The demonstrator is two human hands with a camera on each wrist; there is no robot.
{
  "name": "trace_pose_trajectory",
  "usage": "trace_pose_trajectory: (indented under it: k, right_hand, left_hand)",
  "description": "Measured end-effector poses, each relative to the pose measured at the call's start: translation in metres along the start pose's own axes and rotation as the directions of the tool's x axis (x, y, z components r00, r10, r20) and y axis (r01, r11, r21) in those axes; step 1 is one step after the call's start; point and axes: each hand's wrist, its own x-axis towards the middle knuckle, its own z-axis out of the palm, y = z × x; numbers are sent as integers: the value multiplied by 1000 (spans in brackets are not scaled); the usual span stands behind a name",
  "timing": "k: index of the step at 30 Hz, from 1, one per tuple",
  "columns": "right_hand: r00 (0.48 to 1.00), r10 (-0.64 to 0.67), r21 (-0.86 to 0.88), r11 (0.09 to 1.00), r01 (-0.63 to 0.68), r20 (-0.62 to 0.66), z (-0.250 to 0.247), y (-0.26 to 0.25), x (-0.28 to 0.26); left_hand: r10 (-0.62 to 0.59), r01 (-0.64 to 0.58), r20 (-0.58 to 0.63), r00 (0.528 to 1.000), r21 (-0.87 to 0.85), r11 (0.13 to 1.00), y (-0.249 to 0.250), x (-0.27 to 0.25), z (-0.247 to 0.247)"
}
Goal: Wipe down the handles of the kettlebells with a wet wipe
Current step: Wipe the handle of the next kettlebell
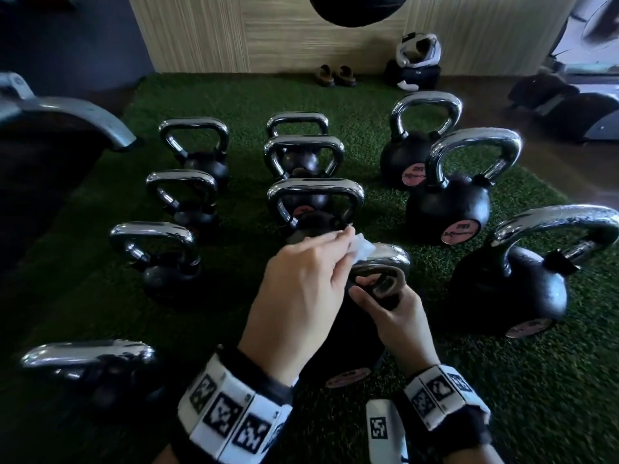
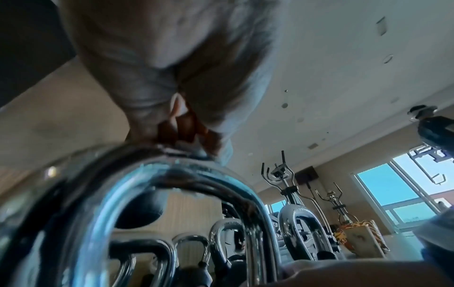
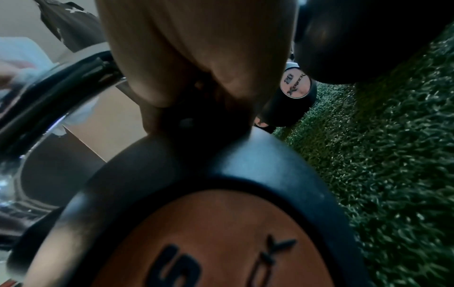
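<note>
— Down front on the turf (image 1: 502, 413), is that the kettlebell (image 1: 392, 257) getting cleaned? What's each grip up to?

— Yep. The left grip (image 1: 301, 279) pinches a bunched-up white wipe (image 1: 363, 247) and presses it onto the top of the chrome handle. The right grip (image 1: 392, 313) has its fingers curled round the near side of the handle, steadying it I'd say. The kettlebell stands upright on the turf, right between the two wrists.

— So how far along are we?

— My guess is mid-job on this one. The wipe only covers the top bar. The handle's legs and the black ball aren't under it, and I can't tell if they've had a pass.

— And the others?

— Near it there's a big kettlebell (image 1: 512, 289) on the right and a smaller kettlebell (image 1: 154, 252) on the left. Beyond those, more kettlebells (image 1: 301, 155) run back in three lines. All the chrome shines about the same, so there's no telling which are done. I'd reckon plenty is left. Way at the back, a pair of sandals (image 1: 335, 76) sits by the wood wall (image 1: 201, 35).
</note>
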Motion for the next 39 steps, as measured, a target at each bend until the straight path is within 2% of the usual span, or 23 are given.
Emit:
trace_pose_trajectory:
  k: [3, 7, 11, 13, 17, 21, 24, 26, 29, 32, 36, 39]
  right_hand:
    - [1000, 13, -30, 999, -13, 13, -3, 3, -1]
    - [1000, 6, -38, 999, -5, 16, -4, 2, -1]
    - [1000, 4, -36, 999, -4, 3, -3, 3, -3]
    - [1000, 8, -29, 1000, -7, 7, -3, 2, -3]
    - [999, 21, 16, 1000, -22, 31, -3, 2, -3]
    - [1000, 17, 32, 999, -17, 26, -3, 3, -3]
    - [999, 22, 43, 999, -23, 26, -3, 3, -3]
    - [999, 24, 45, 999, -25, 26, -3, 4, -2]
    - [999, 31, 53, 998, -32, 27, -3, 4, -3]
    - [999, 42, 26, 999, -42, 13, -3, 4, -2]
    - [998, 56, 13, 998, -56, -13, -2, 2, -5]
    - [996, 41, -57, 997, -46, -85, -6, 1, -15]
  left_hand:
    - [22, -22, 20, 1000, -5, 1000, -9, -11, -1]
    - [-83, 77, -99, 992, -61, 995, -27, -31, -18]
    - [-28, 22, -138, 990, -49, 999, -30, -42, -15]
    - [-72, 55, -203, 976, -89, 995, -39, -51, -10]
    - [-288, 199, -342, 894, -273, 941, -62, -86, 5]
    - [-364, 213, -386, 848, -380, 900, -53, -99, 19]
    - [-527, 304, -347, 776, -526, 794, -52, -105, 29]
    - [-630, 385, -268, 729, -600, 701, -53, -116, 39]
    - [-702, 451, -183, 688, -651, 611, -50, -134, 52]
    - [-700, 465, -145, 699, -651, 599, -38, -134, 54]
    - [-658, 484, -212, 723, -524, 701, -35, -126, 53]
    - [-574, 449, -223, 788, -428, 784, -50, -116, 50]
